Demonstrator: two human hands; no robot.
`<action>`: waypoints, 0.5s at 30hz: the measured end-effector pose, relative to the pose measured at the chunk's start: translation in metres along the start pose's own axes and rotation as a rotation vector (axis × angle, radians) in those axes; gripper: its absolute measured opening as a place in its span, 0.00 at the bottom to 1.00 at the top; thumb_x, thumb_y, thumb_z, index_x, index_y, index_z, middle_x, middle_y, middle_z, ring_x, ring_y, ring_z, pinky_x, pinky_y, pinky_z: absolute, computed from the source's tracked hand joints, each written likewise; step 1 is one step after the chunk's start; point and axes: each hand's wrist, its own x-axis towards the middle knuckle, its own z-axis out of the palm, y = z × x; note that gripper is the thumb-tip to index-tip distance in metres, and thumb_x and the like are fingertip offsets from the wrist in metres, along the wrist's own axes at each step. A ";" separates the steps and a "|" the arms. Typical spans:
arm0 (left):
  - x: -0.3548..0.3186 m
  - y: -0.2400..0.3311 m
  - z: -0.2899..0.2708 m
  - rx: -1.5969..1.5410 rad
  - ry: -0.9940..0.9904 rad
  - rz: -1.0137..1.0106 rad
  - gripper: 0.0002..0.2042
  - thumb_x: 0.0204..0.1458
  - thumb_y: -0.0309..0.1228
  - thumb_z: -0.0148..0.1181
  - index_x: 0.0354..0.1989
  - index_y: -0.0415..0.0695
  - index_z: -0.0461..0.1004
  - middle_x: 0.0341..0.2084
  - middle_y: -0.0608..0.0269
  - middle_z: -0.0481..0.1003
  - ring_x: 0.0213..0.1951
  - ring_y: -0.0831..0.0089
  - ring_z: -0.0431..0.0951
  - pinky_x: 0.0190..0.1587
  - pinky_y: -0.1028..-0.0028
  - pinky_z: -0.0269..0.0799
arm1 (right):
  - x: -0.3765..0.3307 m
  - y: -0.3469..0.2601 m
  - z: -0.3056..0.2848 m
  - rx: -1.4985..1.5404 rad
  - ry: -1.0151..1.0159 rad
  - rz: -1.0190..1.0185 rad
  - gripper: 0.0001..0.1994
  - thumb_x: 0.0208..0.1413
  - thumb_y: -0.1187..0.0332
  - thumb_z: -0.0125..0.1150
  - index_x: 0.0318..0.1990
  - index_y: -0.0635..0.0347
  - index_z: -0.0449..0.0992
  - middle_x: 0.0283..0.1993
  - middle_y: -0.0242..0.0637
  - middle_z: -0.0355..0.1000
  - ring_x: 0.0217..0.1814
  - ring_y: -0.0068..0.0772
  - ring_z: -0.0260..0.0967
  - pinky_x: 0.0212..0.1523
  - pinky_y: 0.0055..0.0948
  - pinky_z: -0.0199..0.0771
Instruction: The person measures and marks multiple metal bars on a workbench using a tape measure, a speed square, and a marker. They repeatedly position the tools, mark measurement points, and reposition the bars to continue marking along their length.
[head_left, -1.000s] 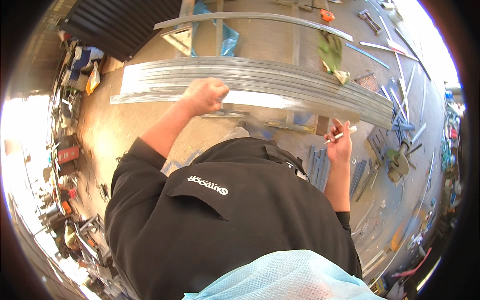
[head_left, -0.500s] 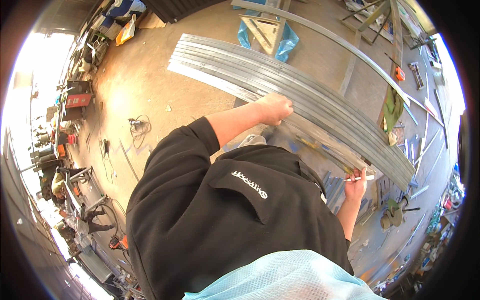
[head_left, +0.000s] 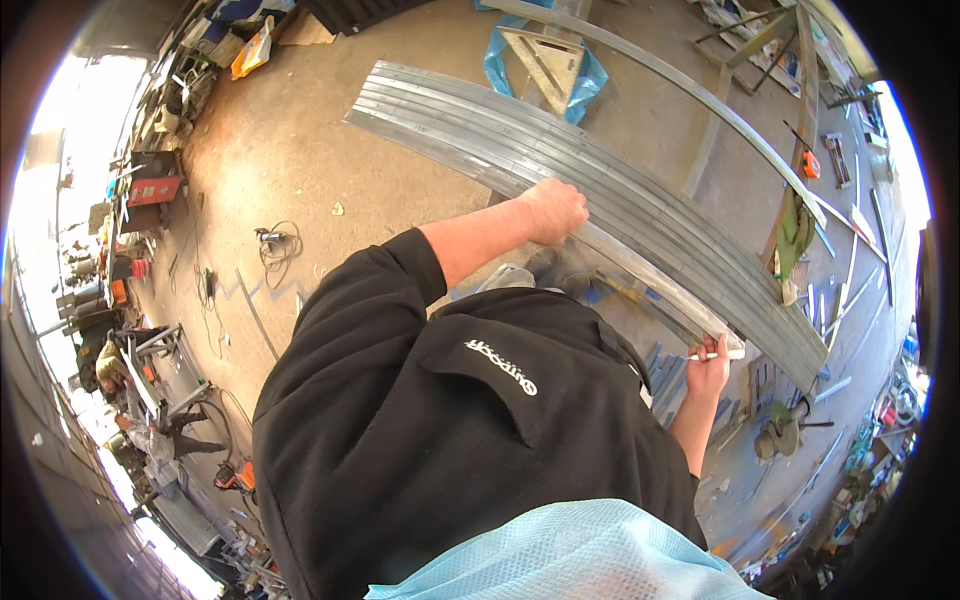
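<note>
Several long silvery metal bars (head_left: 620, 180) lie side by side, running from upper left to lower right in front of me. My left hand (head_left: 555, 212) is closed over the nearest bar (head_left: 665, 290) around its middle; the fingertips are partly hidden. Near that bar's right end, my right hand (head_left: 708, 370) pinches a slim white marker (head_left: 733, 355). The marker lies crosswise in the fingers, close to the bar's end. Whether its tip touches the metal I cannot tell.
A triangular pale frame (head_left: 545, 68) on blue plastic lies beyond the bars. An orange tape measure (head_left: 811, 165) and a green cloth (head_left: 795, 235) are at the right. A corded tool (head_left: 270, 243) lies on the floor at left. A person (head_left: 155, 435) is at the far lower left.
The nearest bar's left part has turned from bright white to grey, and its right stretch looks brighter. Both hands keep nearly the same places and grips. The view has shifted slightly.
</note>
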 end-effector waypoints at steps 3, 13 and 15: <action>0.005 0.000 0.004 0.005 0.066 0.017 0.10 0.51 0.29 0.72 0.41 0.43 0.89 0.46 0.52 0.87 0.56 0.52 0.86 0.57 0.54 0.85 | 0.006 0.002 0.000 0.066 0.022 -0.021 0.11 0.78 0.60 0.66 0.57 0.56 0.80 0.40 0.37 0.82 0.26 0.24 0.60 0.34 0.33 0.68; -0.058 -0.019 0.005 -0.089 0.426 -0.158 0.22 0.55 0.36 0.78 0.59 0.49 0.84 0.55 0.60 0.84 0.60 0.56 0.82 0.62 0.56 0.80 | 0.002 0.023 0.045 0.052 0.051 0.013 0.11 0.79 0.59 0.64 0.48 0.57 0.79 0.39 0.37 0.79 0.25 0.25 0.60 0.35 0.38 0.71; -0.079 -0.028 0.009 -0.073 0.399 -0.279 0.21 0.57 0.37 0.77 0.59 0.49 0.84 0.55 0.60 0.85 0.59 0.56 0.82 0.61 0.56 0.80 | -0.002 0.023 0.052 0.072 0.052 0.016 0.09 0.78 0.61 0.65 0.50 0.57 0.77 0.42 0.40 0.79 0.26 0.26 0.60 0.34 0.37 0.70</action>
